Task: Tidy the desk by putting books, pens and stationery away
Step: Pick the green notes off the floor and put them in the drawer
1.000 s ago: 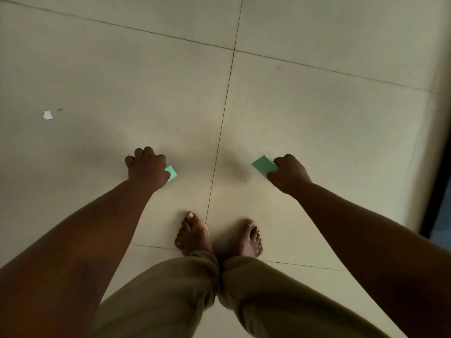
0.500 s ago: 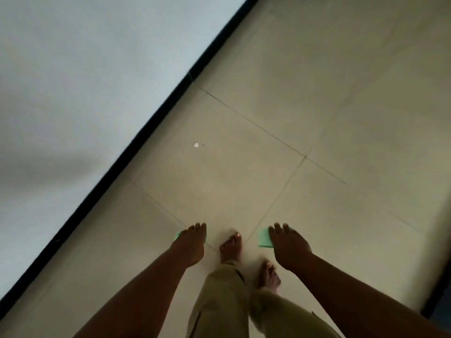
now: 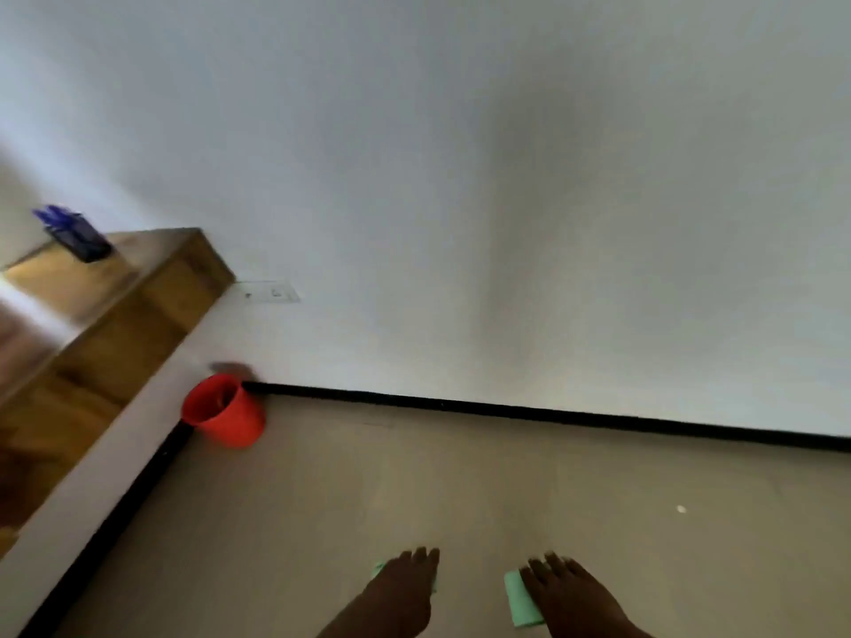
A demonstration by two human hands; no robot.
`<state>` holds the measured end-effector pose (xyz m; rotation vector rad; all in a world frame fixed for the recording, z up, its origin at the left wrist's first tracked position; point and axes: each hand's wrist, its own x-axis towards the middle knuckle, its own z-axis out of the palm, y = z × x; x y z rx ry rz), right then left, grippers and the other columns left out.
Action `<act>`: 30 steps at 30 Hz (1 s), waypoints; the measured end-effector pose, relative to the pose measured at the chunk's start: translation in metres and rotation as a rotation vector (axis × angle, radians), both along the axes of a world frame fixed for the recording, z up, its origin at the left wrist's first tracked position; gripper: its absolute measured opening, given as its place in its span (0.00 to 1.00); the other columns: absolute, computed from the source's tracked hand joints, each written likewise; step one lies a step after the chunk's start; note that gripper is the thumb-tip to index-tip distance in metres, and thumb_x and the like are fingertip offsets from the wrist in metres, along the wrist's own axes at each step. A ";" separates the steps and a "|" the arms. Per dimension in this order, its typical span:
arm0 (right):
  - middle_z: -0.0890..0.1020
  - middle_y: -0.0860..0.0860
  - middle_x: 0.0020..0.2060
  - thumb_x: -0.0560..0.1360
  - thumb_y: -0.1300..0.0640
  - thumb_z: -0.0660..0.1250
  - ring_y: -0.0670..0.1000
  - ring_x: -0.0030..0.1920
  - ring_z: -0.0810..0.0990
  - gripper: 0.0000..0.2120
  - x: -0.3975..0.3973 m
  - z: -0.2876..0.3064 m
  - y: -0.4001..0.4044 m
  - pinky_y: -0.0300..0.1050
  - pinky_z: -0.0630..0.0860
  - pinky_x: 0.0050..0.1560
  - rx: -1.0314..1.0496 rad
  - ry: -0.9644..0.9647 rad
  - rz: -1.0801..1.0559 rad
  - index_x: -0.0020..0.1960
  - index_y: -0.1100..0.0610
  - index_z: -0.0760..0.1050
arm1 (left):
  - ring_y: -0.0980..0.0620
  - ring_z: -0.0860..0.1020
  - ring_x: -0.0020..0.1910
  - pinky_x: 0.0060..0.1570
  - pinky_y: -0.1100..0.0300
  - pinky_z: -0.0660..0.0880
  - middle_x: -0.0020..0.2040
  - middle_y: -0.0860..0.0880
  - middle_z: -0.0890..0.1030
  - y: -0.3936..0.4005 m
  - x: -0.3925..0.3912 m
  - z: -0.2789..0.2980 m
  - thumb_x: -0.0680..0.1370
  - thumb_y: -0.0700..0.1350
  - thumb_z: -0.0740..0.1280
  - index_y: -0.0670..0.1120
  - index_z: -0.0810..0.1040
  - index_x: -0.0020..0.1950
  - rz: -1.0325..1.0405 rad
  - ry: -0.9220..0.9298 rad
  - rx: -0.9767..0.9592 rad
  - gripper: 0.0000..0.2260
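My left hand (image 3: 401,587) is at the bottom of the view, closed around a small green paper (image 3: 380,568) of which only edges peek out. My right hand (image 3: 568,589) is beside it, holding a second green paper (image 3: 522,600) that sticks out to its left. A dark pen holder (image 3: 83,239) with blue pens stands on the wooden desk (image 3: 152,287) at the far left. The image is motion-blurred.
A red bucket (image 3: 225,412) sits on the floor in the corner, below the desk's end. A white wall (image 3: 506,177) with a black skirting (image 3: 552,414) fills the upper view. A wall socket (image 3: 271,292) is near the desk. A white scrap (image 3: 681,509) lies on the floor.
The view has swung up from the floor and my feet to the wall, desk and red bucket. Both hands keep hold of the green papers.
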<state>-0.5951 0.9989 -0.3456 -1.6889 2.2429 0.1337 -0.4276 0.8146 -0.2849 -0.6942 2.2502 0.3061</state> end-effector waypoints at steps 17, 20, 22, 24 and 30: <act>0.50 0.46 0.77 0.78 0.60 0.52 0.50 0.76 0.53 0.32 0.442 0.211 -0.305 0.47 0.55 0.72 0.029 -0.071 0.812 0.77 0.47 0.44 | 0.42 0.52 0.77 0.75 0.46 0.45 0.78 0.42 0.53 -0.095 0.486 0.160 0.79 0.38 0.56 0.44 0.48 0.78 0.918 0.276 -0.547 0.30; 0.53 0.47 0.77 0.76 0.61 0.55 0.51 0.76 0.55 0.33 0.491 0.232 -0.340 0.48 0.59 0.71 -0.076 -0.105 0.930 0.77 0.47 0.48 | 0.42 0.52 0.77 0.75 0.47 0.46 0.79 0.43 0.51 -0.115 0.536 0.182 0.79 0.40 0.57 0.45 0.47 0.79 1.018 0.262 -0.624 0.30; 0.54 0.50 0.77 0.76 0.61 0.56 0.53 0.76 0.55 0.32 0.519 0.242 -0.373 0.48 0.58 0.72 -0.162 -0.119 0.990 0.77 0.48 0.50 | 0.43 0.50 0.77 0.75 0.46 0.46 0.79 0.44 0.50 -0.135 0.560 0.190 0.80 0.41 0.57 0.45 0.46 0.79 1.082 0.261 -0.616 0.30; 0.55 0.51 0.77 0.75 0.60 0.55 0.54 0.76 0.56 0.31 0.546 0.251 -0.408 0.49 0.57 0.72 -0.239 -0.124 1.032 0.77 0.49 0.51 | 0.44 0.50 0.78 0.76 0.46 0.46 0.79 0.44 0.49 -0.161 0.581 0.193 0.80 0.41 0.56 0.45 0.46 0.78 1.147 0.262 -0.617 0.29; 0.52 0.54 0.77 0.78 0.54 0.60 0.60 0.76 0.51 0.32 0.599 0.263 -0.525 0.60 0.59 0.71 -0.326 -0.072 1.153 0.77 0.50 0.48 | 0.44 0.53 0.77 0.75 0.47 0.51 0.79 0.45 0.53 -0.241 0.614 0.199 0.79 0.40 0.57 0.47 0.48 0.78 1.330 0.261 -0.767 0.30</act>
